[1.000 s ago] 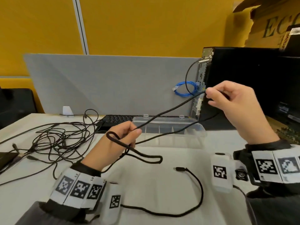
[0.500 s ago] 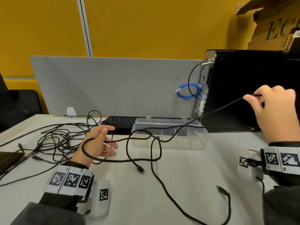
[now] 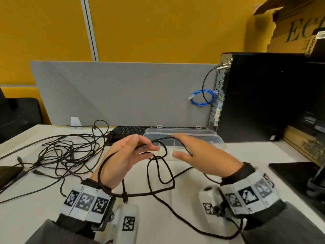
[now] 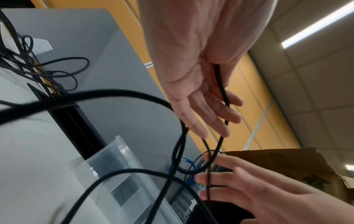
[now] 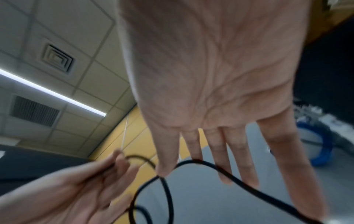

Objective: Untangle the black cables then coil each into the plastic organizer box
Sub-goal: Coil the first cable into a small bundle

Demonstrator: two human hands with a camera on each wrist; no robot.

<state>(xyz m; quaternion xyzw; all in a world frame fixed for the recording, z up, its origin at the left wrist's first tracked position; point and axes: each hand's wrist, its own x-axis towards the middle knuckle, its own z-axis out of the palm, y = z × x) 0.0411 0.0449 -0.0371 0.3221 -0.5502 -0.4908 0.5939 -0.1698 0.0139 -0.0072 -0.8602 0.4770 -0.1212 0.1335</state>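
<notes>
Black cable (image 3: 159, 170) loops between both hands (image 3: 158, 152).

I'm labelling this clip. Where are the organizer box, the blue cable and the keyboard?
organizer box (image 3: 213, 136): head view, on its clear right end.
blue cable (image 3: 198, 103): head view, on the bottom of its coil beside the computer.
keyboard (image 3: 129, 130): head view, on its keys behind the hands.

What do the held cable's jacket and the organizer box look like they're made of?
Cable: matte black with a slightly fuzzy, woven look, probably a braided fabric jacket, though blur leaves it open. Box: clear, glossy hard plastic; the dividers show through it.
</notes>
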